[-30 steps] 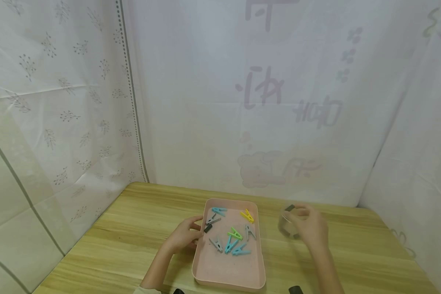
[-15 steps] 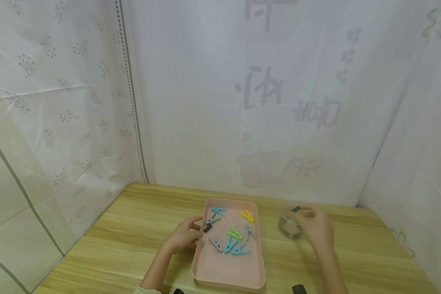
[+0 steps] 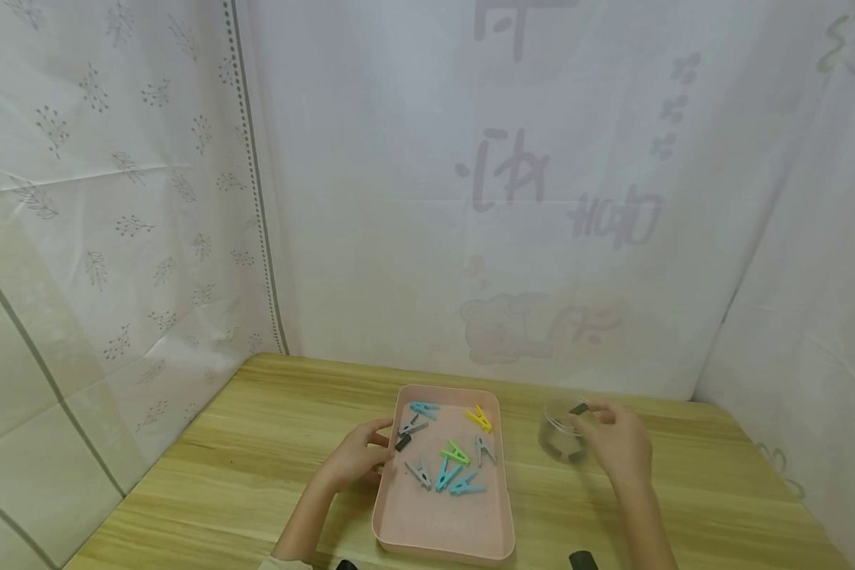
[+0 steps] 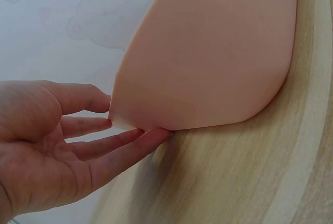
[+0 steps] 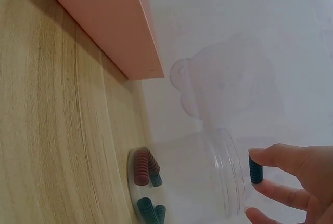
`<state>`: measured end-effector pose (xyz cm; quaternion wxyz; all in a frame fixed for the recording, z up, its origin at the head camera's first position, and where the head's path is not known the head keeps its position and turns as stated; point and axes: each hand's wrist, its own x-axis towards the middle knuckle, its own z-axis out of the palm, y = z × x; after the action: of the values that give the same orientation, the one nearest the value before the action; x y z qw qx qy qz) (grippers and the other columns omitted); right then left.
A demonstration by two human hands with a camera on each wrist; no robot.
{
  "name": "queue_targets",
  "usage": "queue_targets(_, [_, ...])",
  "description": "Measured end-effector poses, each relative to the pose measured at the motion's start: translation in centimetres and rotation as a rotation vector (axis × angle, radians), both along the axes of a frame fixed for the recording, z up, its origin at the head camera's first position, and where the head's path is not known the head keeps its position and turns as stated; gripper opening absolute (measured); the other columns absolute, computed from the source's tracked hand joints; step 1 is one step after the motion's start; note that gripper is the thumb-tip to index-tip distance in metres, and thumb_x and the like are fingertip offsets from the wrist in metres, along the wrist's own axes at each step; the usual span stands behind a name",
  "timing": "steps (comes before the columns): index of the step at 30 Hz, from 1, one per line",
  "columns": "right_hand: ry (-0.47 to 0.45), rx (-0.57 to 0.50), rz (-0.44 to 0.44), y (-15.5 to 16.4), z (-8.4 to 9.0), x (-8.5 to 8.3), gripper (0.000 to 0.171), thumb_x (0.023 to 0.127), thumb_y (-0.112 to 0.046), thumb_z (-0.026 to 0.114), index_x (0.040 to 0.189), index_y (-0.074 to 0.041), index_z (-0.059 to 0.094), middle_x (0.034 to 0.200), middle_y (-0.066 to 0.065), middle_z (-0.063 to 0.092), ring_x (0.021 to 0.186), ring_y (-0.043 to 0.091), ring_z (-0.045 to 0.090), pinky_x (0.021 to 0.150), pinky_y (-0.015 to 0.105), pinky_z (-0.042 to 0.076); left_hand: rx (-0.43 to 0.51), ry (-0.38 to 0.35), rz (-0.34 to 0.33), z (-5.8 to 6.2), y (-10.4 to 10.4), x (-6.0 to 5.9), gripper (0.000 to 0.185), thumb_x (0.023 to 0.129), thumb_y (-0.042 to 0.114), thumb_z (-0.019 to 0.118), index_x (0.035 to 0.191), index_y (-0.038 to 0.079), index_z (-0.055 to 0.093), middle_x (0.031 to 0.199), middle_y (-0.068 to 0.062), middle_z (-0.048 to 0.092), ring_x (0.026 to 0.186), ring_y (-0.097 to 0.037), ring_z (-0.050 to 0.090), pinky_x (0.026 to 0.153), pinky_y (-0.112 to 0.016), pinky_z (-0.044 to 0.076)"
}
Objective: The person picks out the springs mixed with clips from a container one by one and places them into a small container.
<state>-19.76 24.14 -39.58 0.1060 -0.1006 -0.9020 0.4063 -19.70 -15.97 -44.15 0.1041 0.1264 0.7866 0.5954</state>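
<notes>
A thumb and finger of my right hand (image 3: pixel 618 445) pinch a small dark green coil spring (image 5: pixel 255 170). That spring sits just outside the mouth of a clear jar (image 5: pixel 195 174), near its rim in the right wrist view. Red-brown springs (image 5: pixel 141 168) and green springs (image 5: pixel 148 211) lie on the jar's bottom. My left hand (image 3: pixel 356 457) touches the left side of a pink tray (image 3: pixel 445 526) with extended fingertips, which meet its wall and lower edge in the left wrist view.
Several clothespins lie in the tray, among them a yellow clothespin (image 3: pixel 480 418), a green clothespin (image 3: pixel 456 453) and a blue clothespin (image 3: pixel 447 475). A dark spring (image 3: pixel 403 442) rests by the tray's left wall. White printed curtains (image 3: pixel 370 198) hang behind the wooden table (image 3: pixel 256 443).
With the green spring pinched, my right hand has shifted slightly to the right across the jar's mouth. My left hand, the tray and the clothespins stay in place.
</notes>
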Motion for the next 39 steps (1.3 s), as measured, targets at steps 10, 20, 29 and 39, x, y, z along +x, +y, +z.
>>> queue_targets(10, [0.002, 0.001, 0.006, 0.6, -0.5, -0.2, 0.06, 0.1, -0.034, 0.069, 0.142, 0.007, 0.057, 0.147, 0.045, 0.046, 0.134, 0.065, 0.041, 0.107, 0.077, 0.039, -0.003, -0.003, 0.012, 0.0, 0.1, 0.0, 0.063, 0.099, -0.001, 0.061, 0.155, -0.015, 0.035, 0.13, -0.038, 0.057, 0.091, -0.03, 0.072, 0.075, -0.047, 0.066])
queue_targets(20, [-0.011, 0.024, -0.001, 0.9, -0.9, -0.3, 0.061, 0.101, -0.036, 0.068, 0.141, 0.007, 0.057, 0.145, 0.045, 0.047, 0.131, 0.066, 0.044, 0.102, 0.073, 0.046, 0.013, 0.003, -0.001, -0.3, 0.1, -0.1, 0.063, 0.1, -0.001, 0.06, 0.155, -0.016, 0.034, 0.13, -0.038, 0.057, 0.091, -0.033, 0.073, 0.075, -0.048, 0.066])
queue_targets(29, [-0.04, 0.002, 0.001, 1.2, -1.4, -0.5, 0.064, 0.102, -0.041, 0.066, 0.145, 0.005, 0.054, 0.147, 0.044, 0.046, 0.131, 0.064, 0.044, 0.101, 0.072, 0.047, 0.005, 0.008, -0.002, -0.4, 0.0, -0.1, 0.063, 0.1, -0.001, 0.061, 0.155, -0.017, 0.034, 0.129, -0.038, 0.058, 0.092, -0.034, 0.073, 0.075, -0.048, 0.066])
queue_targets(39, [-0.027, 0.002, -0.008, 1.1, -1.2, -0.4, 0.064, 0.102, -0.045, 0.064, 0.143, 0.004, 0.057, 0.146, 0.043, 0.048, 0.132, 0.062, 0.045, 0.1, 0.071, 0.048, 0.009, 0.004, -0.001, -0.5, 0.1, -0.2, 0.062, 0.101, -0.001, 0.059, 0.155, -0.018, 0.032, 0.13, -0.039, 0.056, 0.096, -0.037, 0.073, 0.076, -0.05, 0.066])
